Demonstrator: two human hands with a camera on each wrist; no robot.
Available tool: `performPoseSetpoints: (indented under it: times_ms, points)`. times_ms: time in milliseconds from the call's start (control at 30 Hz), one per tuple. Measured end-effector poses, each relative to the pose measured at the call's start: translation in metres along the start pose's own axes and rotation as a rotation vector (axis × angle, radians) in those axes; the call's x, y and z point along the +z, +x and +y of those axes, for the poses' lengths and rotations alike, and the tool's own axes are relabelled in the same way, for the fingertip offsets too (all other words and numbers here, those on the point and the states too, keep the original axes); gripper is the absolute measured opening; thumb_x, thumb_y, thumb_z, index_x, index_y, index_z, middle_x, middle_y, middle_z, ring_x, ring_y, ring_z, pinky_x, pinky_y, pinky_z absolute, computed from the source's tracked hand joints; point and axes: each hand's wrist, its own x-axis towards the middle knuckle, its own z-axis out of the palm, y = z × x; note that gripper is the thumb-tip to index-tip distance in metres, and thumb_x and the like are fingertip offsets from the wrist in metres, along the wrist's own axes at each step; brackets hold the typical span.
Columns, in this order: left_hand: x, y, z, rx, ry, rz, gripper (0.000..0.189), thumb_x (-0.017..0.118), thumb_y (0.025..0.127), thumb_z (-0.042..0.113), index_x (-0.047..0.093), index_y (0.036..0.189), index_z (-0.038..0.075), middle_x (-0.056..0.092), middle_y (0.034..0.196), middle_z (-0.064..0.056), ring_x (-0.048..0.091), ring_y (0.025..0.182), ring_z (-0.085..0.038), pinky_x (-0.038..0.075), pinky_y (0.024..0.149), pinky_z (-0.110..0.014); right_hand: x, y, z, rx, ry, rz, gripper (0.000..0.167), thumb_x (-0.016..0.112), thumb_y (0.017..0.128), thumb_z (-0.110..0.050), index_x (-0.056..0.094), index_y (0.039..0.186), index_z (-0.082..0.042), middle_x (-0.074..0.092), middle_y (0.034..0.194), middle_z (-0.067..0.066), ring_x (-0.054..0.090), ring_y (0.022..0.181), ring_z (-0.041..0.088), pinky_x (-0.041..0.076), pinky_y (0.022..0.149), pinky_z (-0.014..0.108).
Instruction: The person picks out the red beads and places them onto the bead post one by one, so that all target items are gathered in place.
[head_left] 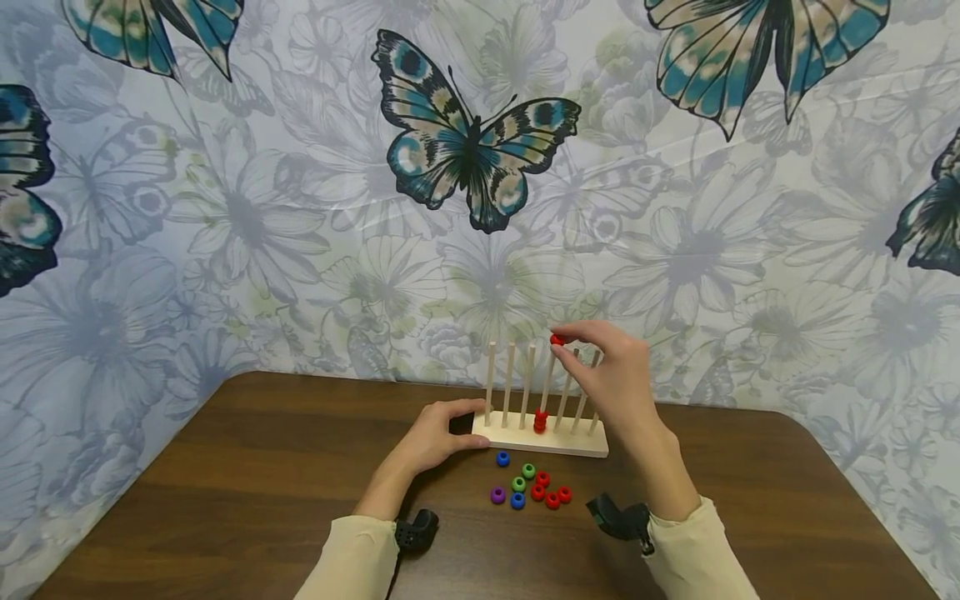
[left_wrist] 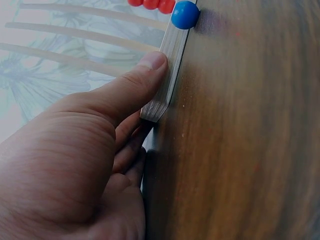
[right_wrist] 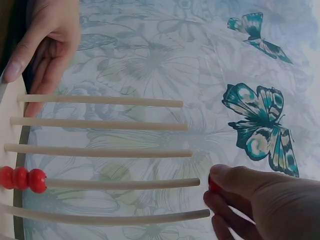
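A pale wooden base (head_left: 558, 444) carries a row of upright wooden pegs (head_left: 490, 383). My left hand (head_left: 431, 435) grips the base's left end; in the left wrist view the thumb (left_wrist: 152, 62) lies along its front side, fingers behind. Three red beads (right_wrist: 21, 178) are stacked low on the middle peg (right_wrist: 125, 184). Above, my right hand (head_left: 621, 375) pinches another red bead (head_left: 557, 340) between thumb and index finger. From the right wrist, this bead appears just off the tip of the middle peg, mostly covered by the fingers.
In front of the base lie loose beads: several red ones (head_left: 552, 500), two green (head_left: 518, 484), two blue (head_left: 503, 458) and a purple one (head_left: 498, 495). The brown wooden table (head_left: 247, 483) ends at a butterfly-patterned cloth (head_left: 315, 250) behind the pegs.
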Motion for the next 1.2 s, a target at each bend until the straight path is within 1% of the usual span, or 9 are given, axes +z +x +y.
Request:
performPoseSetpoints:
  times_ms: [200,400,533,600,767,833,933,1133,1200]
  points:
    - [0.002,0.003,0.003,0.018,0.001,0.0,0.056,0.087,0.088,0.031,0.07,0.139,0.014,0.069,0.142,-0.008,0.057,0.14,-0.032,0.044,0.119,-0.053,-0.002,-0.001,0.004,0.018,-0.039,-0.064,0.022,0.089,0.081,0.0,0.084,0.102,-0.007,0.081,0.092,0.004,0.076,0.084,0.023,0.048,0.059,0.033]
    - [0.004,0.002,0.002,0.01,-0.015,-0.001,0.056,0.087,0.088,0.03,0.07,0.139,0.014,0.068,0.142,-0.008,0.057,0.141,-0.032,0.043,0.12,-0.053,-0.003,-0.004,0.004,0.034,-0.072,-0.138,0.022,0.089,0.084,-0.006,0.083,0.106,-0.008,0.08,0.094,0.006,0.073,0.086,0.023,0.055,0.066,0.039]
    - [0.005,0.003,0.002,0.012,-0.02,-0.003,0.058,0.087,0.088,0.031,0.07,0.14,0.013,0.068,0.143,-0.008,0.057,0.141,-0.032,0.043,0.12,-0.053,-0.008,-0.008,0.005,0.057,-0.048,-0.12,0.024,0.087,0.087,-0.007,0.082,0.11,-0.007,0.08,0.099,0.008,0.072,0.091,0.025,0.055,0.068,0.043]
    - [0.005,0.003,0.002,0.01,-0.023,-0.003,0.058,0.088,0.088,0.031,0.07,0.14,0.013,0.068,0.143,-0.008,0.056,0.141,-0.032,0.043,0.12,-0.053,-0.013,-0.01,0.007,0.069,-0.029,-0.094,0.023,0.085,0.088,-0.005,0.082,0.111,-0.007,0.079,0.1,0.009,0.071,0.093,0.026,0.053,0.068,0.038]
    - [0.004,0.003,0.0,-0.006,-0.019,-0.004,0.059,0.087,0.088,0.032,0.069,0.141,0.015,0.068,0.143,-0.006,0.055,0.142,-0.032,0.043,0.12,-0.053,-0.029,-0.017,0.013,0.118,0.004,-0.04,0.023,0.083,0.09,-0.004,0.082,0.113,-0.009,0.08,0.102,0.006,0.074,0.098,0.024,0.05,0.081,0.018]
    - [0.003,0.002,-0.001,-0.008,-0.019,-0.004,0.059,0.087,0.089,0.033,0.069,0.142,0.015,0.068,0.143,-0.006,0.055,0.143,-0.032,0.043,0.12,-0.053,-0.036,-0.021,0.016,0.139,0.006,-0.024,0.024,0.082,0.091,-0.004,0.082,0.114,-0.01,0.08,0.103,0.005,0.075,0.099,0.024,0.049,0.089,0.013]
    - [0.002,0.001,-0.003,-0.004,-0.022,-0.001,0.058,0.087,0.088,0.033,0.069,0.141,0.015,0.068,0.143,-0.006,0.055,0.142,-0.032,0.043,0.12,-0.053,-0.047,-0.028,0.021,0.162,-0.017,-0.004,0.024,0.082,0.091,-0.005,0.082,0.114,-0.011,0.081,0.104,0.004,0.075,0.1,0.025,0.047,0.093,0.011]
    - [0.002,0.0,-0.003,-0.001,-0.022,0.003,0.057,0.087,0.088,0.032,0.07,0.14,0.014,0.069,0.142,-0.007,0.056,0.142,-0.032,0.043,0.12,-0.053,-0.067,-0.047,0.034,0.224,-0.076,-0.061,0.021,0.08,0.094,-0.01,0.082,0.115,-0.014,0.08,0.105,0.001,0.074,0.1,0.024,0.046,0.09,0.009]
    - [0.002,0.0,-0.003,-0.002,-0.018,0.005,0.057,0.087,0.088,0.032,0.07,0.139,0.014,0.069,0.141,-0.007,0.056,0.141,-0.032,0.043,0.12,-0.053,-0.071,-0.054,0.038,0.219,-0.105,-0.087,0.019,0.081,0.094,-0.011,0.082,0.113,-0.013,0.081,0.104,0.0,0.075,0.097,0.024,0.047,0.086,0.006]
